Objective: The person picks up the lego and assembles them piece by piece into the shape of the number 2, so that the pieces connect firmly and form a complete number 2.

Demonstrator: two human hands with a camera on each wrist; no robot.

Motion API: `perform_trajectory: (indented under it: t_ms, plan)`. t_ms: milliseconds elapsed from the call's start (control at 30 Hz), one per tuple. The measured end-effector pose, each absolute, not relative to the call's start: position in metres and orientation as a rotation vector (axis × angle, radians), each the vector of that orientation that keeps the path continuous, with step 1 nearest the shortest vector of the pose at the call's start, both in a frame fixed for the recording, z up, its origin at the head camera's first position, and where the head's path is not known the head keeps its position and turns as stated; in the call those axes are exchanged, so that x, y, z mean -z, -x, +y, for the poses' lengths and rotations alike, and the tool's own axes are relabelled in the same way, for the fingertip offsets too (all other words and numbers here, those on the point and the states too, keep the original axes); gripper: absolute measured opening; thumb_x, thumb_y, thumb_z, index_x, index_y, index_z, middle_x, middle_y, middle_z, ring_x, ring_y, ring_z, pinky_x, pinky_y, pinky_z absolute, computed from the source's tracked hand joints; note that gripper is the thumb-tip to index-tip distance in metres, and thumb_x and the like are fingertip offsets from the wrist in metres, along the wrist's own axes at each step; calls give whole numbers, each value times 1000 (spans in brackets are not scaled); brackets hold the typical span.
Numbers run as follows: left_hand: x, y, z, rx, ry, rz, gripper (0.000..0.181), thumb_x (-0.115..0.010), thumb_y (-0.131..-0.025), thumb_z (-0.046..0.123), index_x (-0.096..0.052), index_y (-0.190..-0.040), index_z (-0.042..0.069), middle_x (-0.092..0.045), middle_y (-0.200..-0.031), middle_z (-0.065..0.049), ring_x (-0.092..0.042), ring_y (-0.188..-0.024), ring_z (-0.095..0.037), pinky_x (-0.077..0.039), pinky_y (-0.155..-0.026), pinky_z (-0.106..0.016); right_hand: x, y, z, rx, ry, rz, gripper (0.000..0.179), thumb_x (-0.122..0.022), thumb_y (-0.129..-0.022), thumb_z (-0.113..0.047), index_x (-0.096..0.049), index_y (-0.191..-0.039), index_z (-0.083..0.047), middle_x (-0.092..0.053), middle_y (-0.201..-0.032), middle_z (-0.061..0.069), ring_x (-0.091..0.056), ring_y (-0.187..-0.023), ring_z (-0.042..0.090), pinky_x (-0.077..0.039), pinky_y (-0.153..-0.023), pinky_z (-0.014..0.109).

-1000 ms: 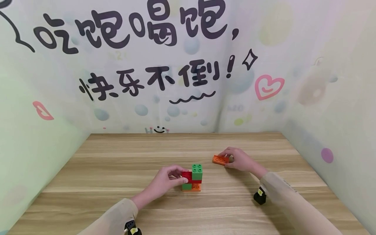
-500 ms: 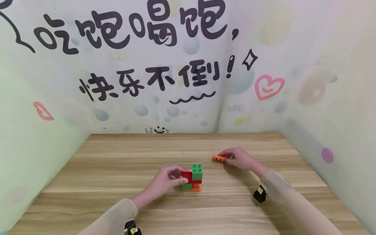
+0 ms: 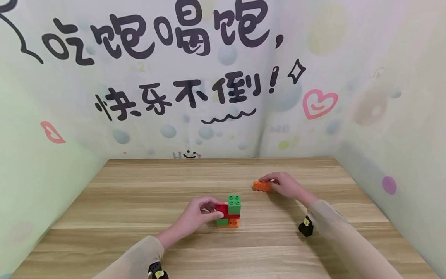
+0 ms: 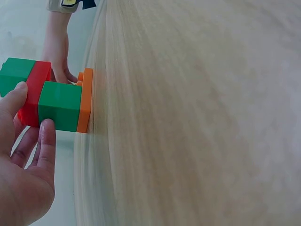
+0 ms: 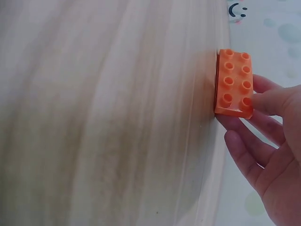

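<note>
My left hand (image 3: 198, 213) grips a small stack of toy building bricks, thumb on the near side of its red brick (image 3: 223, 211). A green brick (image 3: 234, 204) with studs sits on the right end of the red one. Below are another green brick (image 4: 60, 106) and an orange base brick (image 4: 85, 101) on the tabletop. Farther back and right, my right hand (image 3: 283, 185) pinches a loose orange brick (image 5: 233, 84) by one end. Its rows of studs face toward me in the head view, so it stands on its side, at or just above the table.
The wood-grain table (image 3: 139, 186) spans the space between pale printed walls. A back wall (image 3: 223, 135) with large black lettering rises behind it. Black wrist devices (image 3: 306, 226) hang at both sleeves.
The loose orange brick has turned over in my right hand: first its hollow underside showed, then its edge, now its studs. My left hand and the stack have stayed put.
</note>
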State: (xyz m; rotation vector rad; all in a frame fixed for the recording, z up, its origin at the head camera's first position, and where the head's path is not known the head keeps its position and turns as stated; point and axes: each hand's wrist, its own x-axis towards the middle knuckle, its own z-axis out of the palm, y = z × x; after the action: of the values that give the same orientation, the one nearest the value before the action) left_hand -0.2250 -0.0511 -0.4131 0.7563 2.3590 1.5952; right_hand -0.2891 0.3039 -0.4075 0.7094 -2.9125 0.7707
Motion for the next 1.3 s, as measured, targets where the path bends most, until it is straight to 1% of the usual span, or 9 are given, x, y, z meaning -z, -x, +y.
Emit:
perform_trajectory:
  t_ms: [167, 300, 400, 567, 767, 933, 1167, 1300]
  plan:
    - [415, 225, -50, -1595, -754, 2356, 28, -78, -85, 26, -72, -110, 16, -72, -103, -5, -63, -87, -12, -55, -75, -20, 410, 293, 305, -745, -700, -2889, 33, -55, -97, 1, -71, -121, -14, -72, -121, 8, -67, -111, 28, -56, -90, 43]
    - [416, 226, -50, -1594, -755, 2356, 28, -78, -85, 25, -72, -111, 16, -72, -102, -5, -63, -86, -12, -55, -75, -20, 413, 294, 306, -744, -693, -2895, 31, -55, -98, -2, -69, -124, -11, -71, -121, 11, -68, -107, 27, -56, -89, 42]
    - [415, 225, -50, -1590, -753, 2359, 27, -78, -85, 25, -72, -110, 16, -72, -102, -4, -63, -86, -12, -55, -74, -21, 413, 294, 306, -775, -693, -2917, 31, -60, -96, -6, -66, -127, -9, -71, -120, 12, -68, -102, 25, -57, -86, 41]
    - [414, 224, -50, -1588, -746, 2364, 26, -78, -86, 25, -72, -110, 16, -72, -103, -4, -63, -87, -13, -54, -75, -21, 414, 294, 308, -808, -676, -2970, 41, -72, -89, -10, -64, -129, -9, -70, -114, 10, -65, -98, 21, -57, -84, 38]
    - [415, 225, -50, -1586, -749, 2369, 27, -77, -86, 25, -72, -111, 16, -72, -103, -4, -63, -88, -12, -55, -76, -20, 416, 296, 308, -757, -659, -3006, 46, -77, -85, -14, -65, -129, -11, -66, -107, 6, -62, -94, 16, -56, -80, 32]
    - [415, 226, -50, -1577, -775, 2365, 29, -78, -85, 25, -72, -112, 14, -72, -103, -6, -63, -86, -10, -55, -75, -21, 416, 297, 310, -699, -673, -3004, 44, -77, -85, -13, -66, -127, -10, -66, -103, 6, -61, -90, 15, -56, -77, 31]
    - [415, 229, -51, -1553, -775, 2360, 30, -78, -85, 26, -72, -113, 17, -71, -101, -4, -63, -87, -12, -55, -75, -20, 411, 298, 306, -667, -656, -3013, 41, -76, -84, -8, -68, -124, -11, -71, -104, 6, -64, -91, 15, -57, -78, 31]
    - [415, 229, -52, -1557, -781, 2357, 30, -78, -85, 25, -71, -113, 17, -71, -102, -4, -63, -87, -14, -55, -75, -20, 407, 296, 303, -625, -662, -3011, 37, -75, -84, -9, -70, -121, -11, -73, -108, 6, -63, -89, 13, -55, -77, 30]
